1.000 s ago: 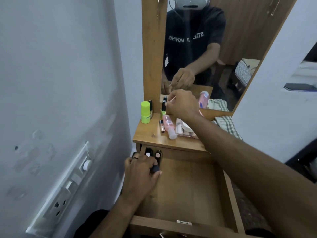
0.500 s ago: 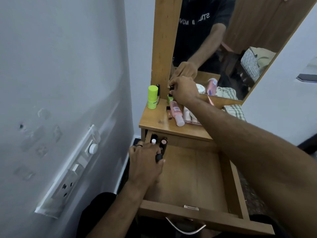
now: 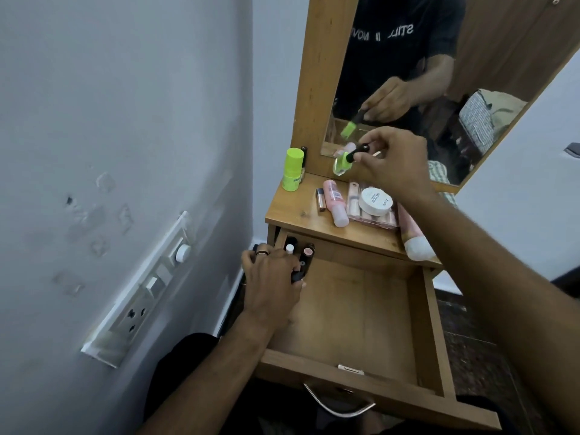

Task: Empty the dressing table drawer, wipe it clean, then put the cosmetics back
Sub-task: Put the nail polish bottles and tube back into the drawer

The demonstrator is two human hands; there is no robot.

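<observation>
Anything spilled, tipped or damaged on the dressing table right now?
No spill shows. The right hand holds the green nail-polish bottle with the black cap tilted in the air. The pink bottle lies flat on the wooden tabletop. The grey wall has pitted, chipped paint.

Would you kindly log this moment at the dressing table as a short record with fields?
right hand: the right hand pinches the black cap of a green nail polish bottle, lifted and tilted above the tabletop
left hand: the left hand grips a dark tube at the drawer's back left corner
drawer: the drawer is pulled open, a few small tubes at the back left, its floor otherwise bare wood
tabletop: green stick, pink bottle, white jar on a clear pack
</observation>
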